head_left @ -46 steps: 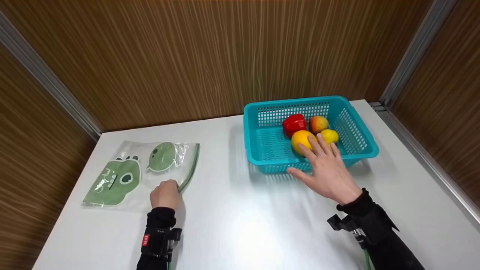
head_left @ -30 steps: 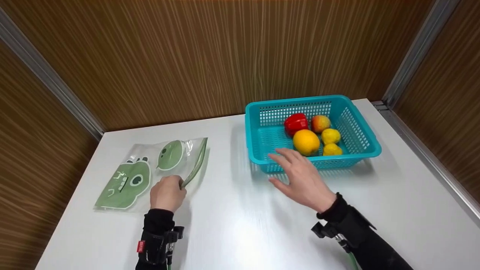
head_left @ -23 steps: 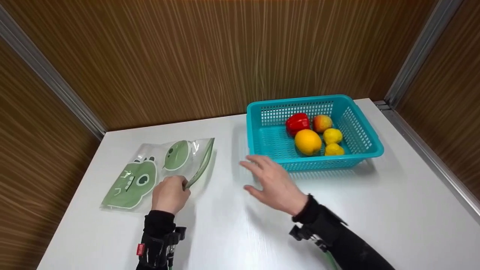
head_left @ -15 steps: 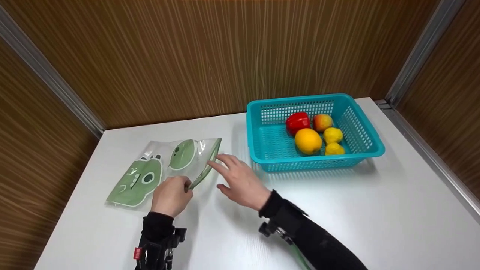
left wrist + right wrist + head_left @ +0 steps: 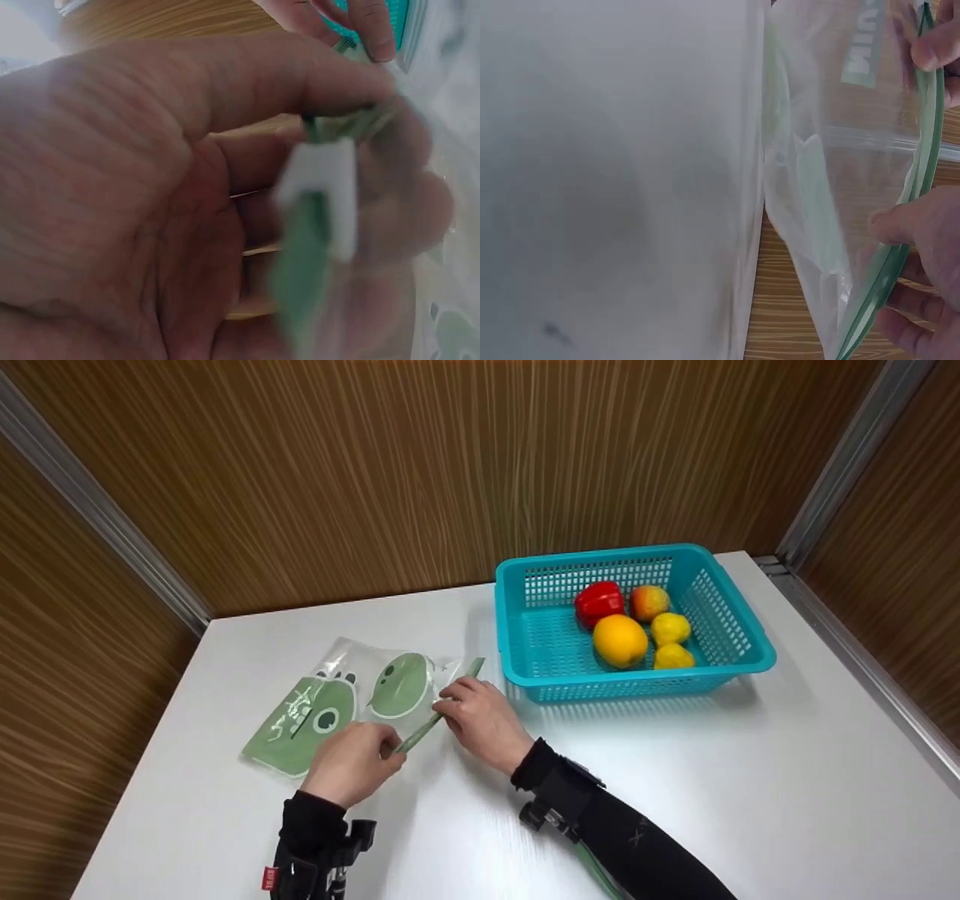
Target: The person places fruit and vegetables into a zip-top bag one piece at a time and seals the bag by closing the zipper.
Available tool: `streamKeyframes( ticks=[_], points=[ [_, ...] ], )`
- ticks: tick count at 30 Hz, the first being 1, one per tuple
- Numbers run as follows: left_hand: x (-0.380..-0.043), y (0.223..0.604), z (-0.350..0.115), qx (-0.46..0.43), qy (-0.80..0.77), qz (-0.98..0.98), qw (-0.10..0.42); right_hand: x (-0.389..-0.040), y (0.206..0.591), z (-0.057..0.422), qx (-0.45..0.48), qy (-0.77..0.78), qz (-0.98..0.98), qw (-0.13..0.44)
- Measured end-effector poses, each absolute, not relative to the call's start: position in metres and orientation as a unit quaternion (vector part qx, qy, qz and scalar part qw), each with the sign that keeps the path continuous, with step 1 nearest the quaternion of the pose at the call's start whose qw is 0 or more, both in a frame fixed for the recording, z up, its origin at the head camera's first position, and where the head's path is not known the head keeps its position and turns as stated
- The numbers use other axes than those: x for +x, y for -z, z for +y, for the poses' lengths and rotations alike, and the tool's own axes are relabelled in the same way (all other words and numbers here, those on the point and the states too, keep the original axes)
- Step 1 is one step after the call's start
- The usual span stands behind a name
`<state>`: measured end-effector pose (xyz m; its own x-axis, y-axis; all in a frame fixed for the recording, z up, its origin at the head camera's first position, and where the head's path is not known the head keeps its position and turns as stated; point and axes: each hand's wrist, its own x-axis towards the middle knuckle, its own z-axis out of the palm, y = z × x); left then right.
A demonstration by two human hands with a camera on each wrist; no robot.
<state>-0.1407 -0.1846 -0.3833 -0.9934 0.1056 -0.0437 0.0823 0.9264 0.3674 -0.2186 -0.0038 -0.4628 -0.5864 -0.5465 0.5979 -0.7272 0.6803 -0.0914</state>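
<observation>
A clear zip bag (image 5: 401,686) printed with green cartoon faces lies slanted on the left of the white table, its green-edged mouth raised toward me. My left hand (image 5: 352,761) pinches the near end of that green edge between thumb and fingers. Farther along the same edge, my right hand (image 5: 487,724) pinches it too. In the right wrist view the green zip strip (image 5: 930,142) runs between both hands, with the right thumb pressed on it. The left wrist view shows the left hand (image 5: 225,150) close up, thumb over the bag's edge; the bag there is partly blurred.
A turquoise basket (image 5: 637,679) at the back right holds a red bell pepper (image 5: 600,604), an orange (image 5: 620,641), a red-yellow fruit (image 5: 649,602) and two lemons (image 5: 670,628). Wood-grain panels (image 5: 360,480) stand behind and on both sides of the table (image 5: 480,825).
My right hand has moved left from over the basket to the bag and now pinches its green edge. The left hand has lifted that edge and drawn the bag to the right.
</observation>
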Motion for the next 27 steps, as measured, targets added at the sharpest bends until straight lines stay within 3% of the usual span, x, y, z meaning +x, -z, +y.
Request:
streamKeyframes(
  ticks=[8, 27],
  points=[
    [-0.149, 0.394, -0.168, 0.059, -0.197, 0.978, -0.031, -0.22, 0.462, -0.001, 0.376, -0.188, -0.864, 0.277],
    [-0.156, 0.401, -0.165, 0.038, -0.22, 0.974, -0.04, -0.215, 0.457, -0.003, 0.264, -0.261, -0.887, 0.274]
  ],
)
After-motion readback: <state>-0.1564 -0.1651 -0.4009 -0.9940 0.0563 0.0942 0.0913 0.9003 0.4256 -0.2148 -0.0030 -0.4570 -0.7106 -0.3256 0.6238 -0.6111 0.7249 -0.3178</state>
